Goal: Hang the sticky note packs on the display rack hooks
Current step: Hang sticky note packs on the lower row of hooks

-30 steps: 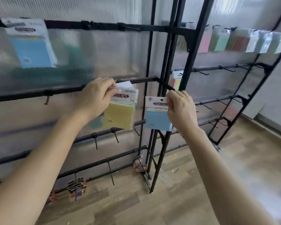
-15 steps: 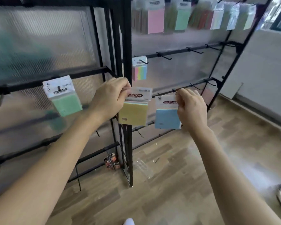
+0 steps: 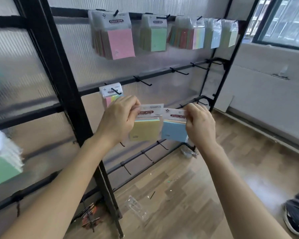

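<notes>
So, left hand (image 3: 118, 118): I pinch the top left corner of a yellow pack (image 3: 144, 129), held in front of the rack (image 3: 72, 100), not yet on a hook.
Right hand (image 3: 199, 123): my fingers curl round the top right corner of a blue pack (image 3: 173, 131), just beside the yellow one.
Rack post: it stands just left of my left hand.
In the way: my left hand covers the lower part of a striped pack (image 3: 110, 94) hanging on the middle rail.
Middle rail: hooks (image 3: 144, 81) jut out to the right of the striped pack.
Above: a pink pack (image 3: 121, 42) and others hang in a row.
Floor (image 3: 179, 187): a clear wrapper (image 3: 136, 207) lies there; a shoe (image 3: 293, 219) shows at the right edge.
</notes>
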The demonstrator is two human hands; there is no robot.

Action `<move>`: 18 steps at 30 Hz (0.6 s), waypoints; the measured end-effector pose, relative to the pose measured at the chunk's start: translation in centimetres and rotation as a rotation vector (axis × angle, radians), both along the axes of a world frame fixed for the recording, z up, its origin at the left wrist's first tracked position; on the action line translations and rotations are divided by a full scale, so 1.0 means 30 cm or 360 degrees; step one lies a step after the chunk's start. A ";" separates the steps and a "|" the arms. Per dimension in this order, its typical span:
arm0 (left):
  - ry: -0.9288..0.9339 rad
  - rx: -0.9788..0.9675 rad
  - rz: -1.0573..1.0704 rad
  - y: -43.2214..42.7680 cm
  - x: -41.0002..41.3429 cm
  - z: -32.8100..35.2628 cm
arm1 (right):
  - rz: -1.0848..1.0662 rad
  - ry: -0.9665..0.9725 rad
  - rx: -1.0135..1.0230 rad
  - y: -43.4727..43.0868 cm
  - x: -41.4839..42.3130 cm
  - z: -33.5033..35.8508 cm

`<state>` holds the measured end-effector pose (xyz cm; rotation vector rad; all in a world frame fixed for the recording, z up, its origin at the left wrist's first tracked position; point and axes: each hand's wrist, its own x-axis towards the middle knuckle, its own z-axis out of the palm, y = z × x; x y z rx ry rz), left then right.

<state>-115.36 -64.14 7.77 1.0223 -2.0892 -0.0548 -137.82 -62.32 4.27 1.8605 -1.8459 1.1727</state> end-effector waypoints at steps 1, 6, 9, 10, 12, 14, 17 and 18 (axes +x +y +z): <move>0.0002 0.0000 0.0007 -0.025 -0.020 0.000 | 0.0004 0.0005 -0.0002 -0.023 -0.022 0.002; 0.0014 0.0005 0.0085 -0.127 -0.113 -0.014 | 0.0072 0.0013 0.0017 -0.153 -0.130 0.005; 0.0012 0.0015 0.0196 -0.175 -0.165 -0.027 | 0.0166 0.0040 0.0006 -0.250 -0.193 0.007; 0.0010 0.0015 0.0239 -0.190 -0.183 -0.030 | 0.0203 0.0045 0.0009 -0.286 -0.213 0.009; 0.0013 0.0000 0.0323 -0.222 -0.222 -0.032 | 0.0306 0.0061 0.0030 -0.354 -0.258 0.016; 0.0013 -0.0008 0.0409 -0.252 -0.269 -0.033 | 0.0406 0.0098 0.0027 -0.417 -0.313 0.024; 0.0039 0.0015 0.0555 -0.291 -0.350 -0.039 | 0.0511 0.0102 -0.0001 -0.494 -0.399 0.032; 0.0048 0.0037 0.0597 -0.300 -0.378 -0.047 | 0.0538 0.0100 0.0001 -0.514 -0.429 0.029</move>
